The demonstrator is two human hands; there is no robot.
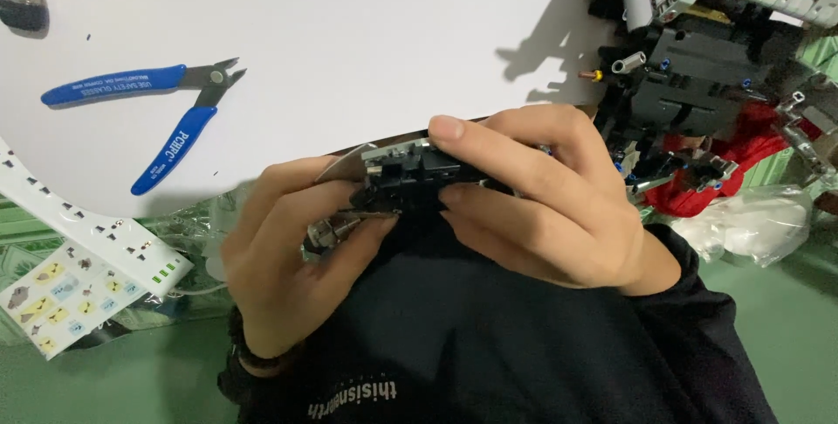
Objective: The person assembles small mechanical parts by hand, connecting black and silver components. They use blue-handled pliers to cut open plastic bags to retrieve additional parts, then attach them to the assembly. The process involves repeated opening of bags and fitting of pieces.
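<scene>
Black subassembly [410, 181]: gripped by left hand [288, 267] and right hand [541, 201], fingers closed on it.
Large model [707, 66]: beyond right fingers, seemingly unfinished.
Blue cutters [140, 114]: beyond left fingers, idle.

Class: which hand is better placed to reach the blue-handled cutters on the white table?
Probably the left hand: the blue-handled metal cutters lie on its side of the white table. The right hand is farther, and both hold the small black-and-grey assembly.

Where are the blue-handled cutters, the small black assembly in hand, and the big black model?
blue-handled cutters [194, 84]: head view, at the pivot.
small black assembly [410, 175]: head view, black middle between both hands.
big black model [698, 58]: head view, dark central body, top right.
</scene>
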